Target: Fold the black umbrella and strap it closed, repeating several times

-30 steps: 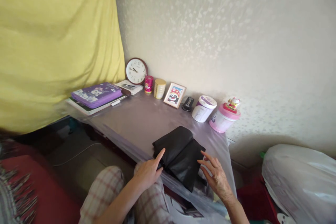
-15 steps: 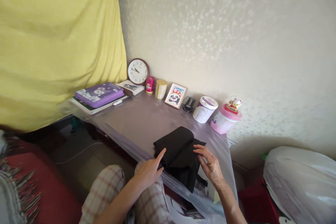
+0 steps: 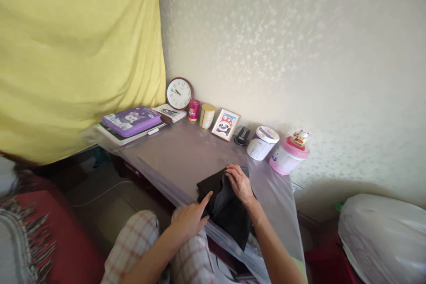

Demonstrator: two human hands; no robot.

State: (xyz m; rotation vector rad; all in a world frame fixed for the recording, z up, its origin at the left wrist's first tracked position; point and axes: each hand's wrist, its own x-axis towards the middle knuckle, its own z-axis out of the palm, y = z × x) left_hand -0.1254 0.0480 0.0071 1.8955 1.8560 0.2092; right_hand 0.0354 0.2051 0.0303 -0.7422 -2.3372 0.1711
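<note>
A folded piece of black cloth [image 3: 229, 213] lies at the front edge of the table, its near part hanging over the edge. My left hand [image 3: 193, 218] grips its left near side, index finger stretched along the top and thumb lower down. On the far part of the cloth, my right hand [image 3: 238, 182] has its fingers bent and closed on a fold. Under that hand the cloth is raised into a crease. The right fingertips are partly hidden.
Along the wall stand a clock [image 3: 179, 93], a pink can [image 3: 194, 110], a yellow tin [image 3: 207, 116], a framed panda picture [image 3: 226, 124], a black stapler-like object [image 3: 242, 136], a white tub [image 3: 262, 143] and a pink-lidded tub [image 3: 289, 156]. A purple case [image 3: 132, 121] lies left.
My right hand has moved left and away from me onto the cloth, closing on a fold and lifting it. My left hand stays at the cloth's left side. The view has shifted slightly.
</note>
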